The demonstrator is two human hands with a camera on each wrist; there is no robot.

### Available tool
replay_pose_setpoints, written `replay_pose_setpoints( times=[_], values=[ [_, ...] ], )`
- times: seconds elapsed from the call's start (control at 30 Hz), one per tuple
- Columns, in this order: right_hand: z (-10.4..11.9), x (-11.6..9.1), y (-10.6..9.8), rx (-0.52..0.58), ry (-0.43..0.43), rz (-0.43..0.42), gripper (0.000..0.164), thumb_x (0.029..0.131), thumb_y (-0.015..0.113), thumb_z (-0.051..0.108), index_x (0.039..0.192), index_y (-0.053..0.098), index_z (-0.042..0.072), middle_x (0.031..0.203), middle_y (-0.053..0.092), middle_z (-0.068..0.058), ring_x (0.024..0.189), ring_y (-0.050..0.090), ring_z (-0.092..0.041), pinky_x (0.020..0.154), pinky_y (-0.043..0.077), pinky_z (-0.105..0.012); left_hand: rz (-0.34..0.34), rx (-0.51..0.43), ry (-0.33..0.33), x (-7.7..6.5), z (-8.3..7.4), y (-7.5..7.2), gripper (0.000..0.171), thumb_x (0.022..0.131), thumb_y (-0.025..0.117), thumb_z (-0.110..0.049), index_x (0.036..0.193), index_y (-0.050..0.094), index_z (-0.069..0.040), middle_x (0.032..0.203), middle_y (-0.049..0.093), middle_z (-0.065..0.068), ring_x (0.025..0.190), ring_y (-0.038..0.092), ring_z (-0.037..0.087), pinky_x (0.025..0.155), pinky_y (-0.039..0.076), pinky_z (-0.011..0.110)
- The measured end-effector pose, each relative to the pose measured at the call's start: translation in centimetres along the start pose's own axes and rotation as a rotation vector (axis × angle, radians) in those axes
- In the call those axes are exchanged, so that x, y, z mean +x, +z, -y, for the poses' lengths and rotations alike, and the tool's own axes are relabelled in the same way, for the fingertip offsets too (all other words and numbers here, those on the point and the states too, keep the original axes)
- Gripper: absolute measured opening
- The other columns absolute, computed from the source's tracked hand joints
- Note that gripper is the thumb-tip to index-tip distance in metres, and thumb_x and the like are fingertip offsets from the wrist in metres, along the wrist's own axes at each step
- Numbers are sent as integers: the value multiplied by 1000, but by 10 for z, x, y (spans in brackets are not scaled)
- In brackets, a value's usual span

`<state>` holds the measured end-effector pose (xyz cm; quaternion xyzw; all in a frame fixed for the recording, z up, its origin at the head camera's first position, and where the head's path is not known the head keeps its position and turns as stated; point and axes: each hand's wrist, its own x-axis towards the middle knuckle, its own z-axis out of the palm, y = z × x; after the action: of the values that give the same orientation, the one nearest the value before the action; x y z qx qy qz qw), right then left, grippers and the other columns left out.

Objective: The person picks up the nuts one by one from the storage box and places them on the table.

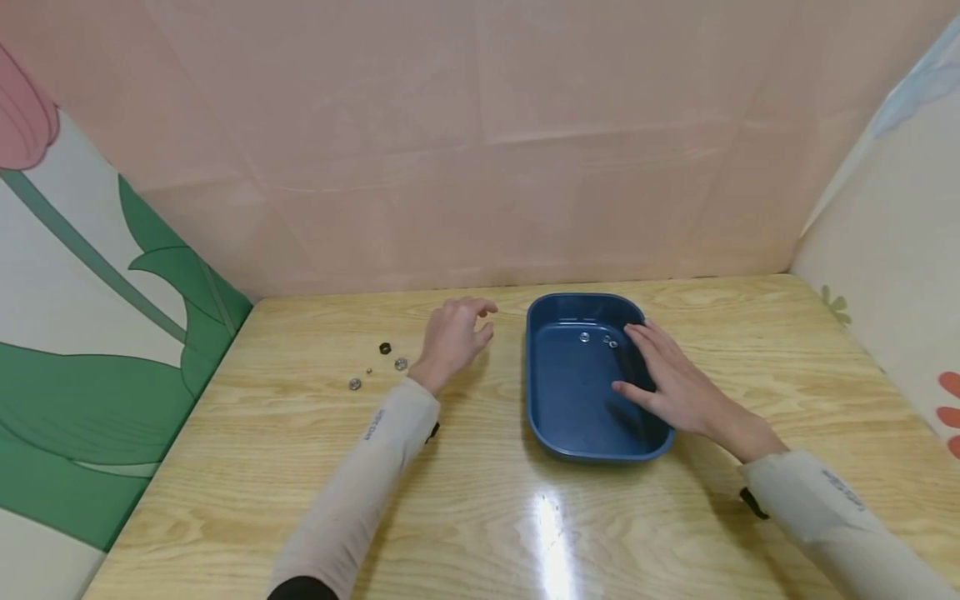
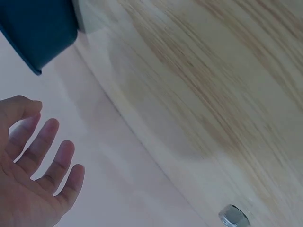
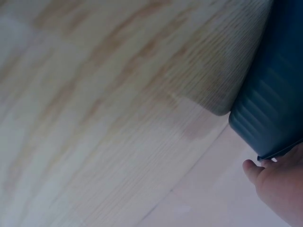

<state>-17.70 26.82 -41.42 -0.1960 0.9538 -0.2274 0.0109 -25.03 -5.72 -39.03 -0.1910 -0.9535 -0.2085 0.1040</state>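
My left hand [image 1: 453,337] hovers over the table between some loose nuts and a blue tray [image 1: 581,457]. Its fingers are loosely bent, with a gap between thumb and forefinger, and I see nothing held. My right hand [image 1: 678,379] lies over the tray's right rim, fingers fairly straight and thumb above the inside. Inside the tray, near its far end, are small silver nuts [image 1: 584,337]. Left of my left hand lie a black nut [image 1: 385,348], a silver nut [image 1: 401,364], another silver nut [image 1: 355,384] and a tiny piece [image 1: 369,371] too small to identify.
The wooden table [image 1: 247,467] ends at a pinkish back wall [image 1: 480,167]. A panel with a printed flower and green leaves [image 1: 82,408] borders the left side, and a pale panel [image 1: 900,250] borders the right. Light glares on the front of the table.
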Motion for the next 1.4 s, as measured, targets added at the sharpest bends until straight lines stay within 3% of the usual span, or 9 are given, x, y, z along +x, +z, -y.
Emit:
replay_pose_setpoints(
  times=[0.37, 0.67, 0.97, 1.4],
  values=[
    [0, -1, 1, 1, 3, -1, 91, 95, 64, 44, 156, 17, -4, 160, 19, -28, 152, 2, -42, 115, 15, -68, 3, 2, 34, 8, -13, 3, 27, 93, 68, -17, 120, 72, -17, 115, 73, 2, 109, 64, 26, 90, 51, 44],
    [1, -2, 1, 3, 0, -1, 91, 95, 64, 45, 156, 18, -4, 160, 19, -28, 152, 4, -43, 115, 14, -67, 4, -2, 77, 14, -24, 8, 26, 93, 67, -15, 119, 72, -16, 113, 74, 3, 99, 66, 22, 80, 51, 37],
    [0, -2, 2, -5, 0, 5, 92, 95, 65, 44, 157, 17, -4, 160, 18, -28, 152, 3, -43, 115, 14, -68, -5, -8, 125, 21, -36, 12, 23, 94, 69, -17, 116, 74, -14, 112, 74, 2, 102, 66, 21, 88, 50, 37],
    [4, -4, -1, 2, -1, -3, 91, 95, 64, 44, 157, 18, -3, 161, 19, -27, 152, 4, -42, 115, 16, -68, 32, 38, 127, 28, -53, 12, 25, 94, 69, -20, 119, 73, -18, 120, 72, -3, 102, 62, 16, 89, 47, 31]
  ],
)
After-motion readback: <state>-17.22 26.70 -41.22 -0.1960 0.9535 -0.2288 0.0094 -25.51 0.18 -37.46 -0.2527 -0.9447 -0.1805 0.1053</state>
